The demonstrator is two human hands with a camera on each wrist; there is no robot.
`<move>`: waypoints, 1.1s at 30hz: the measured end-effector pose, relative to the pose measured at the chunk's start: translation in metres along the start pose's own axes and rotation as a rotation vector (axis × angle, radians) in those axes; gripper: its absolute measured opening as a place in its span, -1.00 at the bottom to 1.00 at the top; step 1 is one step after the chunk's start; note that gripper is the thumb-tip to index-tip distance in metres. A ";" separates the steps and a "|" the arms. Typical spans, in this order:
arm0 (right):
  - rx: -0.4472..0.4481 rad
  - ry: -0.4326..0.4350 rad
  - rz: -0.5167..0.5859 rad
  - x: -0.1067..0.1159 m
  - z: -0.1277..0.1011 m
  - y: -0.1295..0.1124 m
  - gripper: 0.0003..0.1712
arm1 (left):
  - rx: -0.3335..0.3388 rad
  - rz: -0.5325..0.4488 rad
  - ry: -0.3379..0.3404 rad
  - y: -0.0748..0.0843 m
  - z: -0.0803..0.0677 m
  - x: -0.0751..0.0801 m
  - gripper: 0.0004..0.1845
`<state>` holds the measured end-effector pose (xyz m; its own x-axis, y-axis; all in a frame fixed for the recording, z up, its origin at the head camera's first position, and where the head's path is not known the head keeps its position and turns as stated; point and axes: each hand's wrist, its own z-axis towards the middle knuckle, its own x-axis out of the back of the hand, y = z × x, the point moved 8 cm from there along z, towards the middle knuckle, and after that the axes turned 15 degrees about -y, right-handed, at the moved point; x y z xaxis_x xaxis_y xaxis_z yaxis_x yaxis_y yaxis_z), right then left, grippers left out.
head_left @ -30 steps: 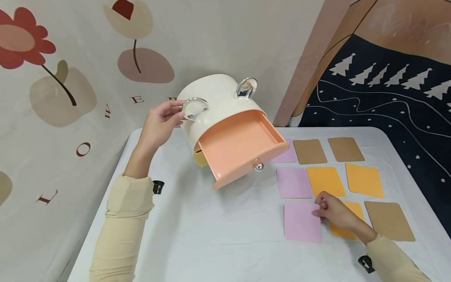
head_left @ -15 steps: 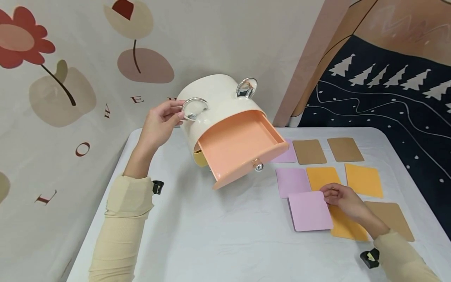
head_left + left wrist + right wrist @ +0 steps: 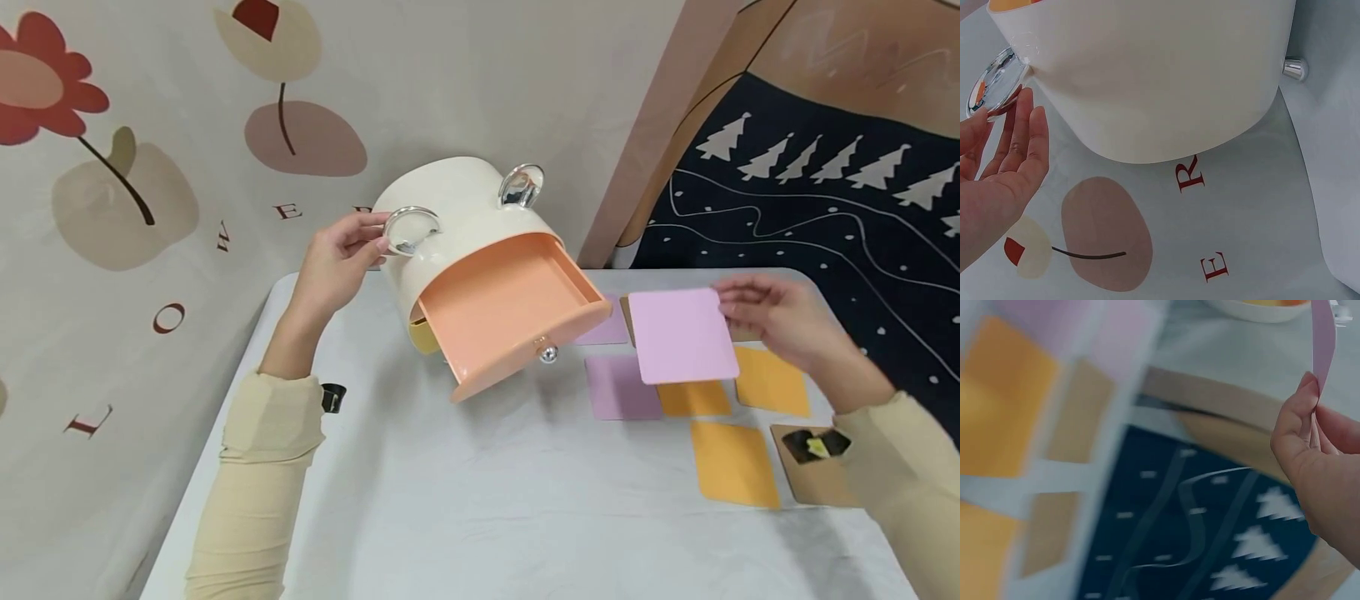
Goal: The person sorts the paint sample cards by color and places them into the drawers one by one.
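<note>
Fingers on blurred pink card

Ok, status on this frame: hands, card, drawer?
Left hand touching the silver ring handle. Right hand pinching pink rectangular card, airborne. Open peach drawer unobstructed.

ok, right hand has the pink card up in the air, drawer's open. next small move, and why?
Probably carry the pink card left and lower it into the open orange drawer. The right hand pinches the card clear of the table, just right of the drawer, while the left hand touches the silver ring on the box.
</note>
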<state>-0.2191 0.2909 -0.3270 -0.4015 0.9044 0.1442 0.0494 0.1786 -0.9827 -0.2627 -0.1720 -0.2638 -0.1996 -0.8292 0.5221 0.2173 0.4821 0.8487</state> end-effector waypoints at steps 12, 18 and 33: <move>0.051 -0.091 0.055 -0.038 0.069 -0.106 -0.70 | -0.013 -0.017 0.002 0.000 -0.001 0.001 -0.68; 0.017 -0.125 0.036 -0.065 0.099 -0.107 -0.74 | -0.011 -0.011 0.000 0.000 0.000 0.001 -0.68; -0.046 -0.185 0.015 -0.103 0.132 -0.080 -0.75 | 0.002 -0.001 0.003 -0.001 0.001 0.000 -0.68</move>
<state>-0.3023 0.1319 -0.2792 -0.5612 0.8215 0.1013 0.0967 0.1866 -0.9777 -0.2640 -0.1725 -0.2642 -0.1970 -0.8305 0.5210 0.2154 0.4818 0.8494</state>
